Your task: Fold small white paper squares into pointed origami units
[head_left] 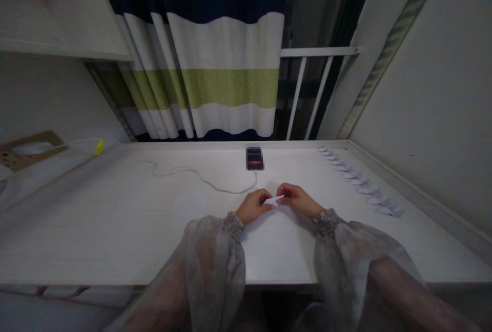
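Observation:
A small piece of folded white paper [273, 201] is held just above the desk, between my two hands. My left hand [254, 206] pinches its left end with thumb and fingers. At the right end, the thumb and fingertips of my right hand [298, 200] close on the same paper. Part of the paper is hidden behind the fingers. Off to the right, a slanting row of several folded white paper pieces [359, 181] stands on the desk; they look like origami cranes, though their details are blurred.
On the white desk [115, 229], a dark phone-like device [254, 158] lies at the back, its picture pixelated. A white cable [215, 187] runs from it to the left. Low ledges edge the desk's back and sides. A striped curtain [230, 86] hangs behind.

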A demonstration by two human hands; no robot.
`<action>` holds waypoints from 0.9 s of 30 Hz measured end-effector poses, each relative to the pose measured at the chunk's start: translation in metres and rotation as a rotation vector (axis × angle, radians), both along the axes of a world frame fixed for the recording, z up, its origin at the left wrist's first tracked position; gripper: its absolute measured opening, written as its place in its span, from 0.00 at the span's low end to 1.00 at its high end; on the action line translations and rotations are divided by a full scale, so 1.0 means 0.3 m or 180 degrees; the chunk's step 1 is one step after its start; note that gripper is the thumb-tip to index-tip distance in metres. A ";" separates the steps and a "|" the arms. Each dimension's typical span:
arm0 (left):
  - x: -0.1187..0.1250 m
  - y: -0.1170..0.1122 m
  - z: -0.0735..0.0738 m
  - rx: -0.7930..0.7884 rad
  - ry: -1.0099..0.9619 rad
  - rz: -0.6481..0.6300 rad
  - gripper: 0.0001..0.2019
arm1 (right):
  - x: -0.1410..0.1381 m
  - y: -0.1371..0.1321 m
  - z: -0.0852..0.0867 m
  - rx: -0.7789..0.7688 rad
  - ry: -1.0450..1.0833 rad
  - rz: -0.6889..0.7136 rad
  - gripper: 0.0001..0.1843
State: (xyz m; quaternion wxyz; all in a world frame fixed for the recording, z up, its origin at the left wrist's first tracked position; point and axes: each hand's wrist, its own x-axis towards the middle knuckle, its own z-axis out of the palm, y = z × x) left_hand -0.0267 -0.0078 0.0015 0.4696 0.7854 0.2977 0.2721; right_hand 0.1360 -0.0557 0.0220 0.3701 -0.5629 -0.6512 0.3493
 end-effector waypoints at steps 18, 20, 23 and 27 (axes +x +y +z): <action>0.042 -0.003 -0.016 -0.0977 -0.1275 0.0840 0.10 | -0.069 0.019 -0.052 0.0688 0.1263 -0.0635 0.22; 0.048 -0.001 -0.014 -0.0961 -0.1336 0.1142 0.09 | -0.096 0.008 -0.063 0.0882 0.0740 -0.0766 0.27; 0.057 -0.003 -0.008 -0.1039 -0.1375 0.1331 0.10 | -0.122 0.000 -0.078 0.0922 0.0399 -0.0872 0.29; 0.058 -0.013 0.001 -0.1230 -0.1328 0.1178 0.11 | -0.107 0.005 -0.077 0.0871 0.0261 -0.0865 0.21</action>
